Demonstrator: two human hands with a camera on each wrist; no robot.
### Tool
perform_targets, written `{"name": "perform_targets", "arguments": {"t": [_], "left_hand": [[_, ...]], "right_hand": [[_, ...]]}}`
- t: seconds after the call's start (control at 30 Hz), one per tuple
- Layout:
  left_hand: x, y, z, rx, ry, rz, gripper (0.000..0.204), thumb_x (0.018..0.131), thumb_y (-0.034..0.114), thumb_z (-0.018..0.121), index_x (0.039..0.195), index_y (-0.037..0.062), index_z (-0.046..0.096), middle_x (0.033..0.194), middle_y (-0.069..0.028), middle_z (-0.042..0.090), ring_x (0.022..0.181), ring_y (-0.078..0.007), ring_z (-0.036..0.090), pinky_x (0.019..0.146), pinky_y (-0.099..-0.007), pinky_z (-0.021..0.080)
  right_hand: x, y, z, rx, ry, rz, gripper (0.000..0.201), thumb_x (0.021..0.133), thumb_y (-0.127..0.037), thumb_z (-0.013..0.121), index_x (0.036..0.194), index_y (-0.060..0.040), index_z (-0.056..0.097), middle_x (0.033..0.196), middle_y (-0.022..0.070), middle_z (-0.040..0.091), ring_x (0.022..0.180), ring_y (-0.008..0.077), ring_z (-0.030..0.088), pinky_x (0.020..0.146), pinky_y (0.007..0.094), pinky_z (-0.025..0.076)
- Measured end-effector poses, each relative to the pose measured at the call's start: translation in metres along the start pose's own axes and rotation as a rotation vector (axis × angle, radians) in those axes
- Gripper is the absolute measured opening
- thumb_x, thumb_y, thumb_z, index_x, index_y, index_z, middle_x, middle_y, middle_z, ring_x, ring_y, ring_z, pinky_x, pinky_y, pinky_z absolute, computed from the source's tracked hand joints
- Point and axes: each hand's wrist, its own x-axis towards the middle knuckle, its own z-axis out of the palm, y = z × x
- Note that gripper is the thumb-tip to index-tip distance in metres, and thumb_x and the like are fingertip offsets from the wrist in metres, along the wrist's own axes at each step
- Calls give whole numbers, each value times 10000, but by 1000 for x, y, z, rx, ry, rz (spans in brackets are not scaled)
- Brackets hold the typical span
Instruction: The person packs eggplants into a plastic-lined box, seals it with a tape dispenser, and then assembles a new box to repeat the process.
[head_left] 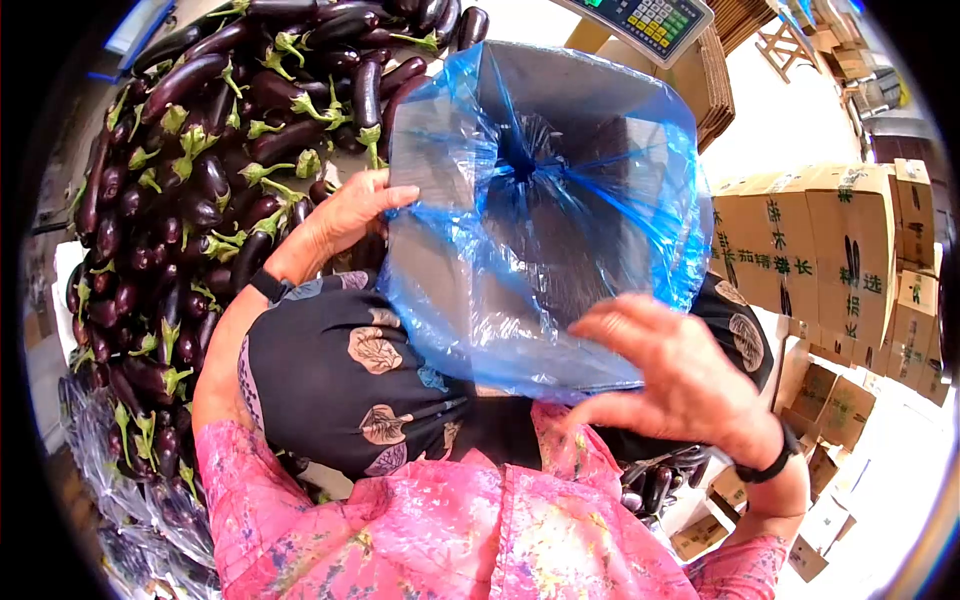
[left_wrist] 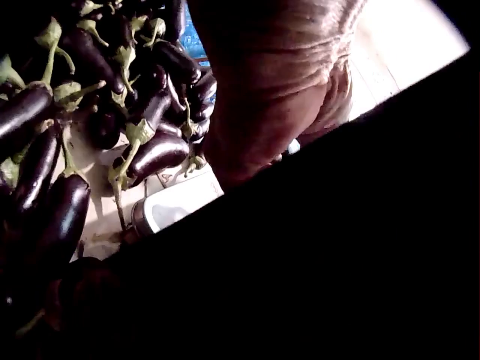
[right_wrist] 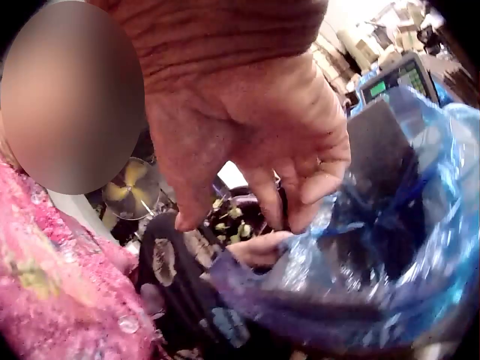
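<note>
The person is lining a grey cardboard box (head_left: 560, 200) with a crinkled blue plastic bag (head_left: 470, 330), held against their lap beside the dark purple aubergine pile (head_left: 190, 180). Left hand (head_left: 345, 215) is pressing its side flat; right hand (head_left: 680, 375) is hovering relaxed near its lower edge. Smoothing the film probably comes next

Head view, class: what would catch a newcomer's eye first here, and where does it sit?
The blue plastic bag lining a box fills the centre, its open mouth facing the camera. The left hand rests on its left edge, while the right hand hovers open near its lower right rim. A large heap of purple eggplants with green stems spreads across the left, and stacked cardboard boxes stand at right.
</note>
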Motion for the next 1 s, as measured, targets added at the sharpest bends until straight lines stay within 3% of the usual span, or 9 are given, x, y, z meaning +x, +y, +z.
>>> {"name": "perform_targets", "arguments": {"t": [0.1, 0.2, 0.33, 0.53, 0.67, 0.73, 0.87, 0.93, 1.0], "left_hand": [[-3, 7, 4, 13, 30, 57, 464, 921, 395, 684, 1212, 36, 649, 1053, -35, 708, 876, -116, 671, 700, -260, 535], [-3, 21, 11, -53, 24, 146, 423, 944, 314, 666, 1229, 4, 633, 1111, -68, 703, 956, -148, 676, 818, -304, 552], [5, 28, 4, -165, 41, 201, 387, 962, 226, 645, 1248, -33, 610, 1156, -97, 691, 1033, -178, 666, 953, -345, 531], [29, 17, -7, -207, 93, 223, 359, 966, 263, 664, 1182, -20, 616, 1080, -73, 698, 973, -147, 671, 901, -322, 542], [23, 20, 4, -159, 97, 220, 529, 936, 353, 702, 1287, -12, 550, 1132, -77, 671, 1001, -139, 644, 893, -315, 535], [8, 28, 12, -32, 93, 210, 605, 912, 389, 725, 1323, -8, 526, 1151, -78, 657, 1024, -143, 632, 887, -322, 537], [-30, 44, 5, 309, -34, -52, 583, 845, 314, 767, 1308, 25, 561, 1106, -56, 665, 954, -131, 625, 743, -294, 542], [-47, 35, 3, 259, -106, -133, 342, 839, 232, 769, 1086, 27, 652, 927, -29, 685, 809, -113, 651, 659, -258, 531], [-59, 21, -4, 286, -138, -229, 241, 857, 210, 754, 953, 23, 636, 842, -27, 670, 735, -123, 667, 623, -253, 533]], "right_hand": [[-8, -8, 35, -20, -133, 74, 566, 786, -460, 789, 1116, -18, 660, 1047, 136, 648, 902, 341, 604, 778, 426, 520], [-12, -2, 59, -157, 86, -95, 302, 790, -127, 724, 1071, -27, 674, 984, 93, 656, 800, 286, 574, 688, 398, 483], [-16, -24, 51, -244, 283, -261, 336, 680, -95, 682, 1007, -29, 652, 913, 80, 615, 724, 228, 573, 611, 363, 465], [-31, -47, 90, 89, 31, -409, 352, 706, -80, 678, 1051, -28, 636, 775, 60, 535, 643, 217, 568, 544, 358, 453], [-13, -50, 106, 213, 93, -248, 419, 764, -64, 694, 1177, -51, 625, 731, 74, 515, 613, 266, 572, 531, 390, 459], [4, -44, 112, 306, 112, -208, 453, 783, -27, 656, 1231, -67, 610, 750, 112, 543, 647, 340, 594, 553, 441, 475], [25, -13, 152, 103, -4, -129, 342, 797, -1, 567, 1136, -31, 594, 844, 173, 610, 774, 385, 653, 652, 475, 525], [28, 4, 186, 40, 22, -127, 387, 799, -5, 551, 1184, -27, 595, 889, 197, 644, 803, 391, 672, 676, 480, 537], [28, 10, 192, 35, -45, -117, 488, 809, -4, 526, 1295, -2, 564, 955, 243, 673, 819, 405, 684, 699, 483, 546]]}}
